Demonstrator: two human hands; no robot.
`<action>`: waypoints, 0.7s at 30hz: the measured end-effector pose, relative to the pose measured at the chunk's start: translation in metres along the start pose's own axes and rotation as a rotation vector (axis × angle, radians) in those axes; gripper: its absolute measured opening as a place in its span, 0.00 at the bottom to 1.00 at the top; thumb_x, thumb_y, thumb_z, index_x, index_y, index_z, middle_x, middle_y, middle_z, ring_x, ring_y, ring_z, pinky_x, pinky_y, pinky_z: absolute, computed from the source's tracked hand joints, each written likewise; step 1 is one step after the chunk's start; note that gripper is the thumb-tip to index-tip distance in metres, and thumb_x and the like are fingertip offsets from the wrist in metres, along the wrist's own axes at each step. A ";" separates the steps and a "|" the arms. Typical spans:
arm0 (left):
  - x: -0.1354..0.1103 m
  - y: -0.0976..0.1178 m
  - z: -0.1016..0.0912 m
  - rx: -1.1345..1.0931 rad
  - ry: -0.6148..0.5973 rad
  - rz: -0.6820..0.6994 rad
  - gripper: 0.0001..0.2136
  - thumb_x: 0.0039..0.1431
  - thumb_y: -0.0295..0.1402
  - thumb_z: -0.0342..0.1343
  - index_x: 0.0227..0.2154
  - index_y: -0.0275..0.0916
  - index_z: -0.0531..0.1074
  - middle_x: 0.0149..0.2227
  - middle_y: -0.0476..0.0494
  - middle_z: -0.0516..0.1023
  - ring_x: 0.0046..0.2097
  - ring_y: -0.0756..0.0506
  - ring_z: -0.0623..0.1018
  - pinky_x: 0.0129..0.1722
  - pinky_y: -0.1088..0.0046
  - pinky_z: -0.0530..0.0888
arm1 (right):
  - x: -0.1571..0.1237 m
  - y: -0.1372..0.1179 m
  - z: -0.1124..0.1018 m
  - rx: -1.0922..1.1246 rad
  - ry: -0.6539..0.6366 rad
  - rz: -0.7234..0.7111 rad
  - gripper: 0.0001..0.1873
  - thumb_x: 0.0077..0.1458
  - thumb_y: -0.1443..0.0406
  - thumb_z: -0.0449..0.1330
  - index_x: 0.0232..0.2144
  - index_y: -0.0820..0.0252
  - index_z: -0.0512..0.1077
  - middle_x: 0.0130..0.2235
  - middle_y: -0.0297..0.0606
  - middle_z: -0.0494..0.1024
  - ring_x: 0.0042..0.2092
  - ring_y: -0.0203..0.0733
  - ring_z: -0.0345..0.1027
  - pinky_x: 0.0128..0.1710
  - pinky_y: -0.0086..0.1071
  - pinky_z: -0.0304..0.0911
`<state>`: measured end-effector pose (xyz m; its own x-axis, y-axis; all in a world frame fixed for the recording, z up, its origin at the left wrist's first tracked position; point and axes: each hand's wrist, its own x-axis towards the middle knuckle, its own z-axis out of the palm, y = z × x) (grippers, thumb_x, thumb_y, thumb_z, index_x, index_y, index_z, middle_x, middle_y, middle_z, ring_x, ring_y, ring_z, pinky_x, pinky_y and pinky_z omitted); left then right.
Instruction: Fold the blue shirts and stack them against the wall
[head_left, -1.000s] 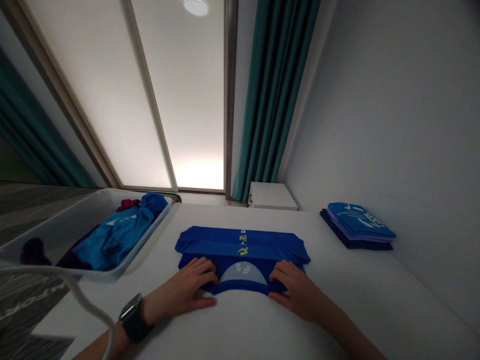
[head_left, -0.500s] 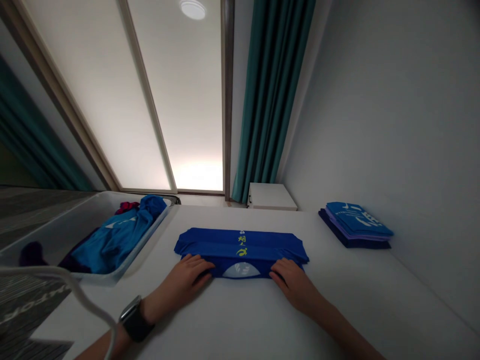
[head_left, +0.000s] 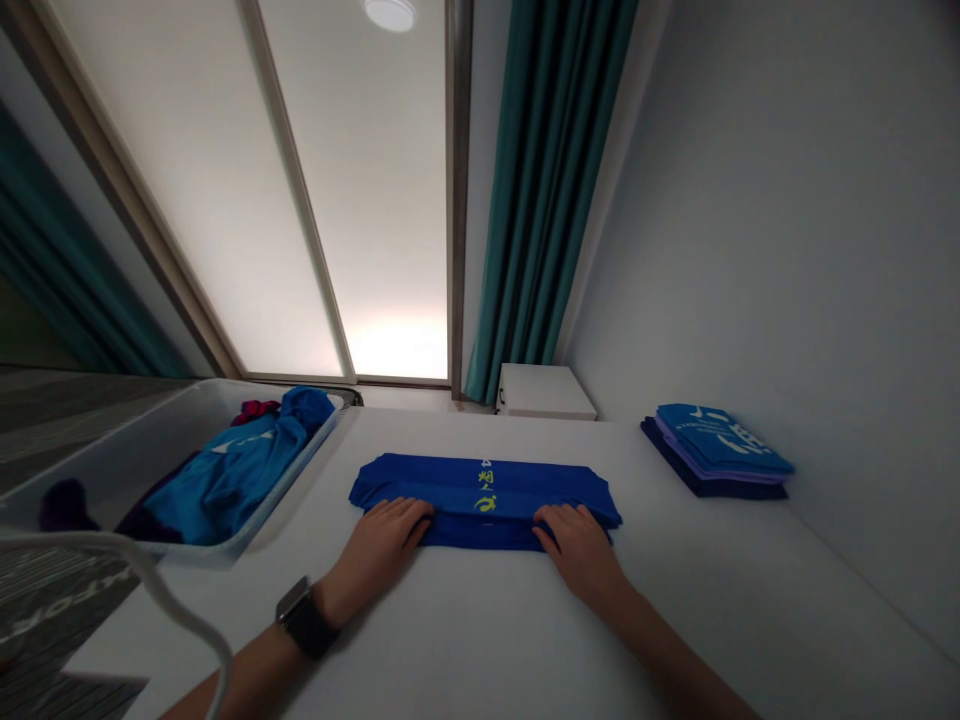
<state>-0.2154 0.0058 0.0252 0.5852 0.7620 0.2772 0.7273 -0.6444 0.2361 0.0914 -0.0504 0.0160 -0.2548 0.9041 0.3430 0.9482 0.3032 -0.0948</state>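
A blue T-shirt (head_left: 450,470) with yellow and white print lies on the white table in a wide folded strip. My left hand (head_left: 390,525) is closed on its near edge toward the left end, thumb toward me and fingers over the cloth. Closed on the same edge toward the right end is my right hand (head_left: 574,535). Between the hands a fold of cloth runs across the strip, just below the yellow print. The fingertips are partly hidden in the fabric. A black watch (head_left: 306,618) is on my left wrist.
A clear plastic bin (head_left: 161,405) with rumpled blue, purple and red clothes (head_left: 225,470) stands left of the table (head_left: 480,640). Folded garments (head_left: 716,445) are stacked at the right by the wall. A white cable (head_left: 165,600) crosses the lower left. A white cabinet (head_left: 547,390) stands beyond.
Both hands have moved slightly away from me, bringing the near edge of the T-shirt up into a fold. The pale half-round patch between them is now out of sight.
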 end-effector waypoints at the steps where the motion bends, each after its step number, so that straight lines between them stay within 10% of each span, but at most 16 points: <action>1: 0.001 -0.001 0.001 -0.009 0.000 0.009 0.11 0.68 0.33 0.44 0.40 0.41 0.72 0.38 0.44 0.78 0.38 0.44 0.77 0.39 0.67 0.71 | -0.001 0.001 0.000 0.013 -0.007 -0.012 0.09 0.64 0.69 0.51 0.35 0.56 0.70 0.34 0.36 0.78 0.37 0.43 0.71 0.41 0.37 0.57; 12: -0.001 0.014 -0.009 0.197 0.052 0.143 0.13 0.66 0.24 0.45 0.45 0.39 0.73 0.44 0.40 0.75 0.44 0.41 0.74 0.45 0.60 0.71 | -0.006 0.000 -0.007 -0.031 0.021 -0.054 0.10 0.62 0.70 0.53 0.37 0.58 0.75 0.36 0.40 0.75 0.39 0.45 0.66 0.40 0.38 0.58; 21: -0.027 0.033 0.002 0.067 0.010 0.239 0.22 0.66 0.35 0.48 0.61 0.39 0.61 0.60 0.38 0.68 0.59 0.38 0.69 0.56 0.58 0.71 | -0.019 -0.018 -0.009 0.068 0.056 -0.183 0.16 0.62 0.70 0.50 0.48 0.59 0.72 0.46 0.43 0.77 0.49 0.47 0.67 0.50 0.43 0.60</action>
<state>-0.2068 -0.0362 0.0232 0.7401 0.5875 0.3273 0.5909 -0.8005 0.1008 0.0808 -0.0760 0.0200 -0.4092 0.8143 0.4117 0.8714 0.4826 -0.0884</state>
